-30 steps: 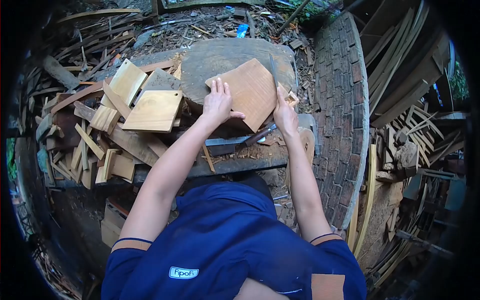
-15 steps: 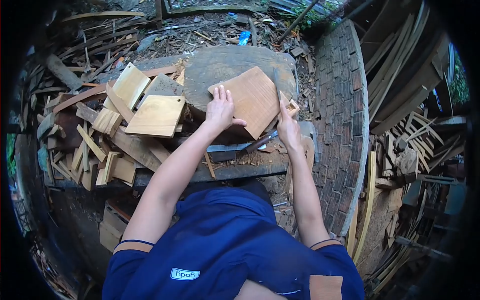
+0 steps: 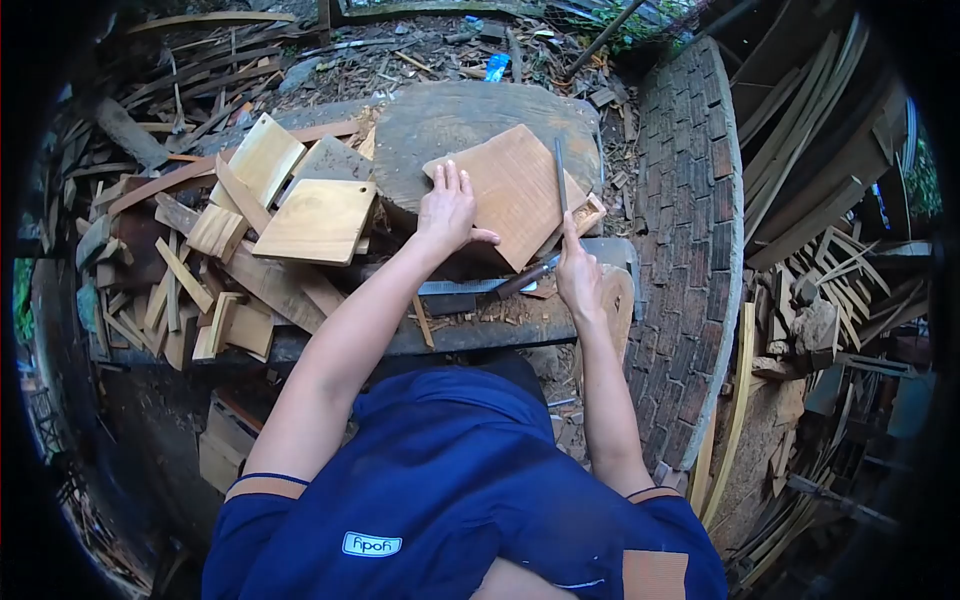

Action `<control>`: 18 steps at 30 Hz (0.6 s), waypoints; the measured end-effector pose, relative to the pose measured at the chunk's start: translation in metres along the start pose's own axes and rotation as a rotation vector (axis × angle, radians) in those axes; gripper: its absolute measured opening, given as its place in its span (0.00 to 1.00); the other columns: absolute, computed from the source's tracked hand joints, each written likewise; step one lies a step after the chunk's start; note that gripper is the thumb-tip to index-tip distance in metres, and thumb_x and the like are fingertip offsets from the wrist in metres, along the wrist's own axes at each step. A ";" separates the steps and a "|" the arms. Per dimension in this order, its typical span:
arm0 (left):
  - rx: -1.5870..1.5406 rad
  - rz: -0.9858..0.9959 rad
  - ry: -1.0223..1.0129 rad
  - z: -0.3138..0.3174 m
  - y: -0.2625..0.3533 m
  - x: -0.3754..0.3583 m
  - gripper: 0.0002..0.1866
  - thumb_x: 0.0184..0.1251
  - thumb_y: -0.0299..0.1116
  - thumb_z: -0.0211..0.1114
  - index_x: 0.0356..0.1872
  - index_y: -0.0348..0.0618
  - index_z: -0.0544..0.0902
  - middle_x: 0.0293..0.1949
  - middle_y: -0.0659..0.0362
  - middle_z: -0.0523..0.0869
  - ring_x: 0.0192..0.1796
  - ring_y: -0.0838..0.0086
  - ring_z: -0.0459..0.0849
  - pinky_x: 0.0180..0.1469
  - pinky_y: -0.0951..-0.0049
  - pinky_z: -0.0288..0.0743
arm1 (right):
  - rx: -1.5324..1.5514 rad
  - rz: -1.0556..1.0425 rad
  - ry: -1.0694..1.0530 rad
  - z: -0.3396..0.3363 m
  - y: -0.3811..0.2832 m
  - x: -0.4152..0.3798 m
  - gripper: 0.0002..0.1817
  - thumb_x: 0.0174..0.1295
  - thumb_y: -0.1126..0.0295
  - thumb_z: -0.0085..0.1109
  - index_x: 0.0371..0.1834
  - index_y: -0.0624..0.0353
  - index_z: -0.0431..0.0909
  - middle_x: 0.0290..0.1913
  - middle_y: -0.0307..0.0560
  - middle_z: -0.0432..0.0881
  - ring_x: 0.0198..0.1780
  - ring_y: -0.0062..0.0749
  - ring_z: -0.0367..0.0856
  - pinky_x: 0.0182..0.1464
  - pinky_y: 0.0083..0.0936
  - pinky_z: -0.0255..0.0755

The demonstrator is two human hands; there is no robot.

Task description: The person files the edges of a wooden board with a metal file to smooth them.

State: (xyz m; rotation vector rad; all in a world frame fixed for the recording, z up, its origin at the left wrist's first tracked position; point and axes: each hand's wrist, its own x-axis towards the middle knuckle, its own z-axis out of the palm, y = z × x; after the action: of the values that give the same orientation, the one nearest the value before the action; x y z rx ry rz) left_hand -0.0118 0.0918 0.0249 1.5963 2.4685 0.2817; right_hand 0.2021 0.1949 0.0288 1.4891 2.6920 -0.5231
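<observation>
A flat reddish-brown wooden board [image 3: 515, 195] with angled corners lies on a broad worn wood block [image 3: 430, 125]. My left hand [image 3: 447, 212] rests on the board's left part, fingers stretched out over its surface and thumb apart. In my right hand [image 3: 578, 275] is a long, narrow dark file [image 3: 560, 175], held by its near end with the index finger stretched along it. The file runs beside the board's right edge; whether it touches cannot be told. Below the board lies a dark-handled tool [image 3: 510, 285], partly hidden.
Two pale boards with corner holes, one of them the front board [image 3: 315, 222], lie left among scrap offcuts [image 3: 230, 325]. A small hollowed wood piece [image 3: 590, 213] sits right of the file. A low brick wall [image 3: 685, 230] borders the right side.
My right hand and the file have drawn back a little toward my body along the board's right edge. My left hand stays on the board. The view has shifted slightly.
</observation>
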 end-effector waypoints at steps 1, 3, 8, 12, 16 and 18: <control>-0.002 -0.003 -0.007 0.002 -0.001 0.001 0.66 0.32 0.69 0.74 0.64 0.20 0.63 0.67 0.29 0.61 0.71 0.42 0.62 0.61 0.56 0.75 | -0.001 0.001 -0.008 -0.003 0.000 0.002 0.32 0.67 0.69 0.41 0.76 0.37 0.53 0.31 0.71 0.82 0.37 0.66 0.83 0.41 0.56 0.75; 0.013 0.015 0.014 0.004 -0.002 0.001 0.66 0.32 0.69 0.74 0.64 0.20 0.63 0.67 0.29 0.61 0.71 0.42 0.62 0.61 0.56 0.75 | 0.054 0.024 0.028 -0.008 -0.001 0.014 0.32 0.67 0.69 0.41 0.76 0.38 0.54 0.32 0.72 0.81 0.37 0.67 0.83 0.41 0.56 0.75; 0.035 0.011 -0.014 -0.002 0.003 0.001 0.66 0.32 0.69 0.74 0.64 0.19 0.62 0.67 0.29 0.62 0.71 0.42 0.62 0.61 0.57 0.75 | 0.038 0.021 0.111 0.000 0.009 0.034 0.31 0.67 0.69 0.41 0.76 0.38 0.55 0.33 0.71 0.82 0.37 0.67 0.83 0.42 0.55 0.76; 0.004 0.007 0.007 0.000 0.000 0.000 0.66 0.32 0.69 0.74 0.64 0.20 0.62 0.67 0.29 0.62 0.71 0.42 0.62 0.62 0.56 0.74 | 0.017 0.030 0.009 0.000 0.003 0.000 0.32 0.67 0.69 0.41 0.76 0.38 0.54 0.33 0.72 0.82 0.37 0.66 0.83 0.42 0.56 0.75; 0.007 0.015 -0.017 0.000 0.000 -0.002 0.66 0.33 0.69 0.74 0.64 0.20 0.62 0.67 0.29 0.61 0.71 0.42 0.62 0.63 0.55 0.73 | 0.101 0.039 0.060 -0.001 0.006 0.019 0.28 0.70 0.65 0.39 0.75 0.38 0.55 0.34 0.72 0.82 0.39 0.68 0.82 0.43 0.56 0.75; 0.002 0.006 -0.030 -0.002 0.000 0.001 0.66 0.33 0.69 0.74 0.65 0.20 0.61 0.67 0.28 0.61 0.72 0.42 0.61 0.63 0.55 0.73 | 0.091 0.055 0.091 -0.001 0.007 0.030 0.28 0.70 0.64 0.39 0.75 0.39 0.56 0.34 0.71 0.82 0.39 0.69 0.82 0.43 0.55 0.75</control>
State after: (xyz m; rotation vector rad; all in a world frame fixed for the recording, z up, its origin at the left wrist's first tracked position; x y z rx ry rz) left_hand -0.0124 0.0926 0.0273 1.5977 2.4431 0.2544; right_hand 0.1922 0.2230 0.0221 1.6446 2.7195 -0.5969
